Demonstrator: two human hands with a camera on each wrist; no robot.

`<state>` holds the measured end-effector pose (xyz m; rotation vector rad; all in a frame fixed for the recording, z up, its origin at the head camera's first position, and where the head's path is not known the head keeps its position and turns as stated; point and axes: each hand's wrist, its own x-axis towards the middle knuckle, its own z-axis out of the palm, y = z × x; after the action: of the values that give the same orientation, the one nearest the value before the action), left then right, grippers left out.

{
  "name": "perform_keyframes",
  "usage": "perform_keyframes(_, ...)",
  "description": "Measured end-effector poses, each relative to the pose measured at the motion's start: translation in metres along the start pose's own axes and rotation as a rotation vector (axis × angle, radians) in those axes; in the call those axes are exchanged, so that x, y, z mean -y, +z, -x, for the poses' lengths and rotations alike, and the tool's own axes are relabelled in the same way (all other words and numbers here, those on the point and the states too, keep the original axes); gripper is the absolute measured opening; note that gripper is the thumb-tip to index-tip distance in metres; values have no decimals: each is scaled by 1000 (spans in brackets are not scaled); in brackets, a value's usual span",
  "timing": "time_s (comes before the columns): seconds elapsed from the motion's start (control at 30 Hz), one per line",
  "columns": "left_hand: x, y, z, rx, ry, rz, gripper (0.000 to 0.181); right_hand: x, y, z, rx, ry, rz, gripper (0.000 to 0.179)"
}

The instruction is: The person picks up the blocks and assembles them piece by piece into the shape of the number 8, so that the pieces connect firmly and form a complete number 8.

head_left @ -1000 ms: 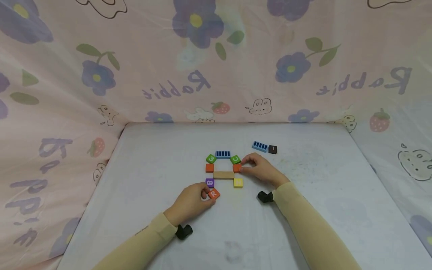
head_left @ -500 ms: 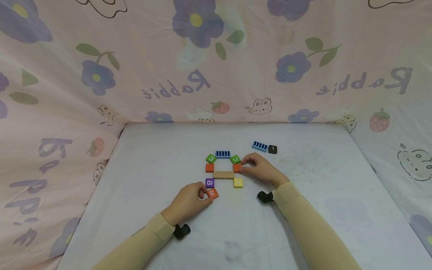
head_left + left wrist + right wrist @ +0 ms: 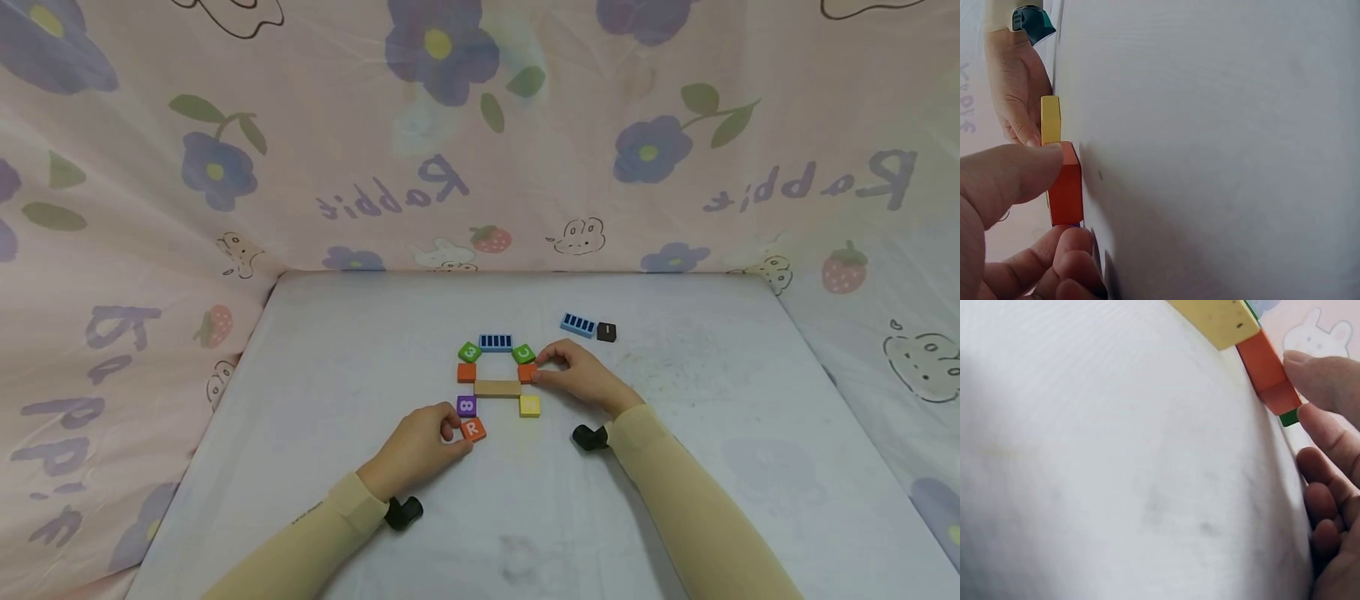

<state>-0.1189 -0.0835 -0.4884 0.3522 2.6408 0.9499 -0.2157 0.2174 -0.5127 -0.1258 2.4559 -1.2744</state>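
Note:
My left hand pinches an orange letter R block between thumb and fingers. It stands turned at a slant just below a purple number 8 block. In the left wrist view the thumb presses one edge of the orange R block and curled fingers meet the opposite edge. My right hand has thumb and index finger at the outer side of a plain orange block, below a green C block. The right wrist view shows thumb and index fingertips at that orange block's end.
A tan wooden bar lies between the block columns, above a yellow block. Another orange block, a green 3 block and a blue slotted block complete the outline. Farther right lie another blue slotted block and a black block.
My left hand has shifted slightly left with the orange R block, bringing it closer under the purple block. My right hand has stayed in place.

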Motion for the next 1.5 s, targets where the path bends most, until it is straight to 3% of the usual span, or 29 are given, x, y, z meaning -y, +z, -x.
perform_keyframes(1.5,2,-8,1,16,21,18,34,-1,-1,1,-5,3,9,40)
